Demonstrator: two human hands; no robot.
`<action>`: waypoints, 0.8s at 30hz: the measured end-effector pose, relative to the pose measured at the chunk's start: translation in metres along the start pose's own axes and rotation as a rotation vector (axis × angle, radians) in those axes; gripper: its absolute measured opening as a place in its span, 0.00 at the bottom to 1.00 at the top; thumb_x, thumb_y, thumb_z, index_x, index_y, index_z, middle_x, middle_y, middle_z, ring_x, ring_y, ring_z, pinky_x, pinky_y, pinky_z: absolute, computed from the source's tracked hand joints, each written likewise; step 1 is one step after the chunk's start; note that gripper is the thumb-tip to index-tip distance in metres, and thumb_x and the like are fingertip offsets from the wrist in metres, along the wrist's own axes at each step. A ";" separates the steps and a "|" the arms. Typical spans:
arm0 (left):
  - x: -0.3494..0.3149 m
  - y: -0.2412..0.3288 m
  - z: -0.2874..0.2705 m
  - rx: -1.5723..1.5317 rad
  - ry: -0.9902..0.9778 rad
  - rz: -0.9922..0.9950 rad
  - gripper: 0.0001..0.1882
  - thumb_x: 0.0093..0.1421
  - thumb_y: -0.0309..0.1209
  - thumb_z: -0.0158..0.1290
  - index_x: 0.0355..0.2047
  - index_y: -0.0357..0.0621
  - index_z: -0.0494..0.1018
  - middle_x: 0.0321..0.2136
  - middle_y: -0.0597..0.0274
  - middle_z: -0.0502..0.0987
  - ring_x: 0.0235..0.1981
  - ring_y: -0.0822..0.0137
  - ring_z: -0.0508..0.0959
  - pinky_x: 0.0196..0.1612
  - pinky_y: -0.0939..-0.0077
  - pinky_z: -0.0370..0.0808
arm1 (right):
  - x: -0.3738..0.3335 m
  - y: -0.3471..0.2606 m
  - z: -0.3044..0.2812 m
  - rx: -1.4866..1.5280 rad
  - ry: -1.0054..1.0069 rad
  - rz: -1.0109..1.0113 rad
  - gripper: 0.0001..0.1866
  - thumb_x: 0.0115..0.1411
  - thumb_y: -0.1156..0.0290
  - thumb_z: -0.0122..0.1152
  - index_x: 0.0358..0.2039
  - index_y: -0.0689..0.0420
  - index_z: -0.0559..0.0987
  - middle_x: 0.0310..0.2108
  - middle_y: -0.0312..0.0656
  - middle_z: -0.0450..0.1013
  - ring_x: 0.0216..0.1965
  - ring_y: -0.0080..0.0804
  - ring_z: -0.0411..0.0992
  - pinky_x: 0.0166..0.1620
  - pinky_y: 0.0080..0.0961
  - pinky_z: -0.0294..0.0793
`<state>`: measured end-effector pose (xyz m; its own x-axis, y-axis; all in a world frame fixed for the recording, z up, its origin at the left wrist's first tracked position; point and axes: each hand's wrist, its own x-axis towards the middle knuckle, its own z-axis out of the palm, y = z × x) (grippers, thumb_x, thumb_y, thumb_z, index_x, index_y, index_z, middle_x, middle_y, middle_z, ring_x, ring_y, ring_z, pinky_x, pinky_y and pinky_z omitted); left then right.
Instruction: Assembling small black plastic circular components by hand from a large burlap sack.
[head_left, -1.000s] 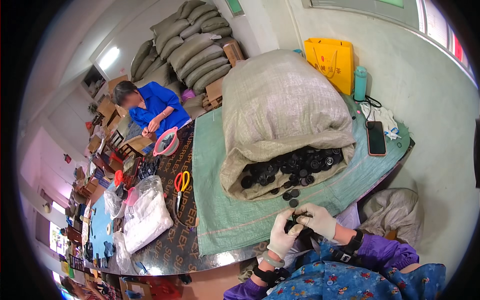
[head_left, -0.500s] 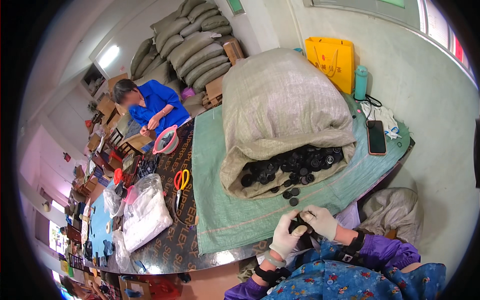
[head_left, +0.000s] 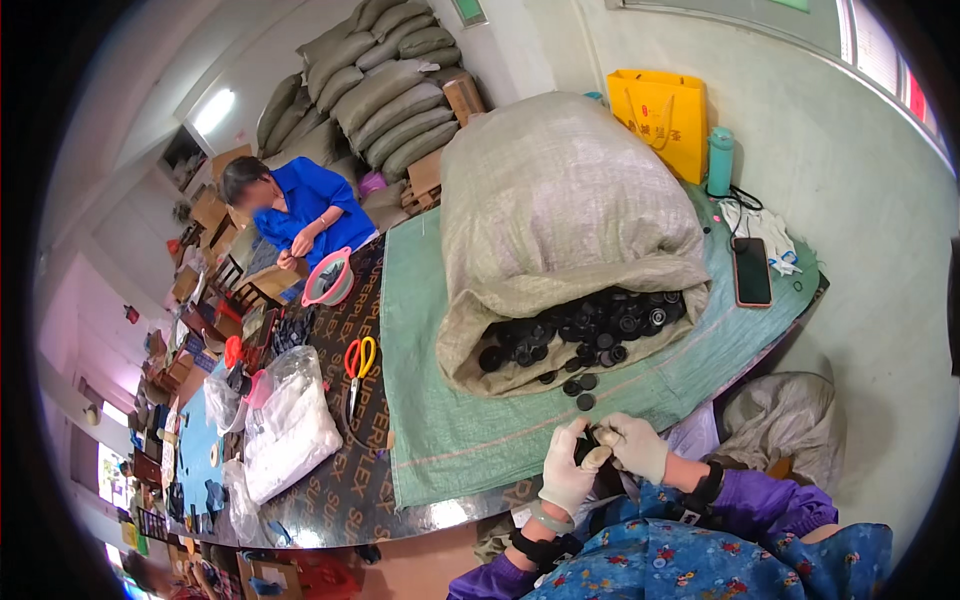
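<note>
Both my hands wear white gloves and meet just above the near edge of the table. My left hand (head_left: 570, 470) and my right hand (head_left: 637, 447) are closed together on a small black part (head_left: 590, 440), mostly covered by fingers and thumbs. Beyond them, a large woven sack (head_left: 570, 190) lies with its mouth towards me. Many round black discs (head_left: 610, 330) fill the opening. A few loose discs (head_left: 585, 402) have spilled onto the green woven sheet (head_left: 480, 440) under the sack, close to my fingertips.
Left of the sheet lie scissors (head_left: 356, 368) with red and yellow handles and a clear plastic bag (head_left: 295, 430). A co-worker in blue (head_left: 320, 205) sits beyond a pink-rimmed basket (head_left: 328, 278). At right are a phone (head_left: 752, 272), white gloves (head_left: 770, 232), a teal bottle (head_left: 720, 162) and a yellow bag (head_left: 660, 120).
My fingers have shifted slightly around the black part, and my right hand sits a little further left. The whole view has drifted a little. The sack and loose discs stay put.
</note>
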<state>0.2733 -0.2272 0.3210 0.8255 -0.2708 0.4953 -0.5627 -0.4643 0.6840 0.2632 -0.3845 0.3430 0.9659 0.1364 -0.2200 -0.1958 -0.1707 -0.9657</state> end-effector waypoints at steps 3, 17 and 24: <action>-0.004 -0.001 -0.005 -0.796 -0.089 -0.473 0.25 0.60 0.43 0.55 0.52 0.41 0.66 0.37 0.61 0.73 0.32 0.70 0.75 0.30 0.80 0.69 | 0.005 0.004 -0.004 -0.108 -0.018 -0.034 0.17 0.64 0.56 0.49 0.36 0.58 0.75 0.22 0.46 0.73 0.23 0.40 0.73 0.28 0.32 0.72; 0.122 -0.090 -0.026 0.108 0.012 -0.199 0.07 0.54 0.25 0.54 0.35 0.40 0.75 0.30 0.55 0.74 0.34 0.56 0.75 0.37 0.70 0.74 | 0.068 0.006 0.006 -1.018 0.035 -0.389 0.09 0.53 0.65 0.58 0.32 0.55 0.74 0.34 0.46 0.68 0.38 0.46 0.73 0.38 0.39 0.75; 0.166 -0.089 -0.004 0.830 -0.355 -0.286 0.23 0.52 0.37 0.58 0.49 0.54 0.71 0.44 0.56 0.72 0.41 0.55 0.76 0.43 0.61 0.75 | 0.060 0.010 -0.005 -0.891 -0.026 -0.425 0.10 0.53 0.65 0.60 0.34 0.54 0.75 0.37 0.46 0.70 0.41 0.46 0.71 0.42 0.38 0.73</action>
<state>0.4599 -0.2273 0.3447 0.9694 -0.2311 0.0828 -0.2381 -0.9673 0.0875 0.3197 -0.3828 0.3213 0.9204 0.3759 0.1077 0.3757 -0.7738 -0.5100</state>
